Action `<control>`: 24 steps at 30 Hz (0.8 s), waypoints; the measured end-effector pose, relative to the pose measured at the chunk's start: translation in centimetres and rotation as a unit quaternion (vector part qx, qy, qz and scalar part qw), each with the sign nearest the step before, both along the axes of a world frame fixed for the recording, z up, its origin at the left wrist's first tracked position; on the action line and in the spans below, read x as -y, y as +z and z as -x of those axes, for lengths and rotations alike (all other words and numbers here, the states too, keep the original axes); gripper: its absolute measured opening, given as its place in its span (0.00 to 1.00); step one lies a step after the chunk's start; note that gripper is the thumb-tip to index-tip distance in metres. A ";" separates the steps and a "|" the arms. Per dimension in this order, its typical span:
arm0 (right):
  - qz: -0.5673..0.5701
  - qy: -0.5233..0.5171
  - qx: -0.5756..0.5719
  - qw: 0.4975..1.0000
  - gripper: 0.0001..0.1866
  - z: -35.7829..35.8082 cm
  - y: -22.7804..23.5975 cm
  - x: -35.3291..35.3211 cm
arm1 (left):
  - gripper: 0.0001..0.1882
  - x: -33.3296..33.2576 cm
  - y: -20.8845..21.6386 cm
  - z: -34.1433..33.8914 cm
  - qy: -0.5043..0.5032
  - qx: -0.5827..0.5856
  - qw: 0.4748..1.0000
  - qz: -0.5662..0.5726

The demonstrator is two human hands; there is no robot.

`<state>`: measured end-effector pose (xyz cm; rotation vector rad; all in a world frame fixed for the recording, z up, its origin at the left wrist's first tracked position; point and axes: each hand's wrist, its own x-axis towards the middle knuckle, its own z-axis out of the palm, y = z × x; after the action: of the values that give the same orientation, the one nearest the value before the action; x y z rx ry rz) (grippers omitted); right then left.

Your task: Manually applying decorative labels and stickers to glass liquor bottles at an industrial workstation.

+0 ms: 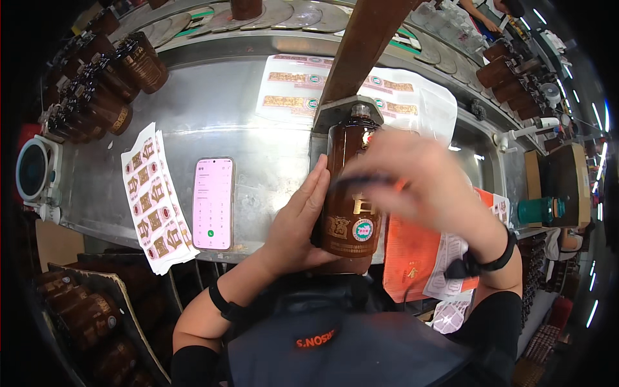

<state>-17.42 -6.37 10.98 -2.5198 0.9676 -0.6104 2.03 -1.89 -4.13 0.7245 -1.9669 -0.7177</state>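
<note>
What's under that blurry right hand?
A brown bottle is under the right hand. Some gold marking and a round green-and-white sticker show near its bottom. The hand covers part of the bottle, so what's there can't be seen.

The phone (213, 203) lies on the table (206, 119), between the stickers (153, 200) on its left and the bottle (345, 222) on its right.

The silvery metal counter (213, 109) carries a rectangular smartphone with a lit pink screen (213, 193). Just left of the smartphone lie white paper label sheets printed in gold and brown (155, 200); beyond it to the upper left, glossy dark-brown bottles (109, 106) cluster; to its upper right lies a white sheet with gold labels (290, 87).
</note>
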 end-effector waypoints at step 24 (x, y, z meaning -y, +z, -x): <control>0.369 -0.145 -0.147 0.906 0.11 3.5 0.3 0.8 | 0.59 0.8 0.7 -0.4 -0.100 0.010 0.991 -0.090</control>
<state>-20.94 -7.22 11.26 -3.2263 1.4562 -0.8198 2.40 -2.65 -3.39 0.6476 -2.0298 -1.0226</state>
